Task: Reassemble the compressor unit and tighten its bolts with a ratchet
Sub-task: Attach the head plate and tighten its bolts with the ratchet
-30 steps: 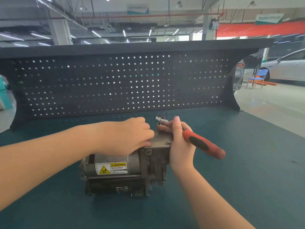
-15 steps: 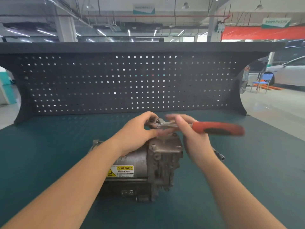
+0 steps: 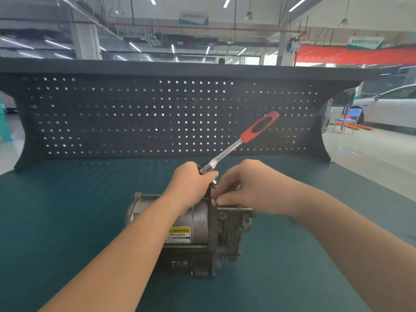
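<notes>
Compressor [image 3: 198,230] lying on bench mat [image 3: 67,221] right before me, pegboard [image 3: 157,113] standing behind it; my left hand [image 3: 191,183] sitting above its top, gripping ratchet [image 3: 238,141] head; handle angling up right toward pegboard; my right hand [image 3: 245,185] resting just right, fingers touching top plate.

Car workshop, pegboard-backed workbench [image 3: 67,199], white car [image 3: 389,106], strip-lit industrial ceiling [image 3: 157,37]

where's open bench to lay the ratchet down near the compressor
Bare mat lies right of the compressor, beyond the right forearm, and more left of it toward the bench edge. A strip runs between compressor and pegboard. It is crowded atop the compressor, where the left hand grips the ratchet beside the right hand.
</notes>
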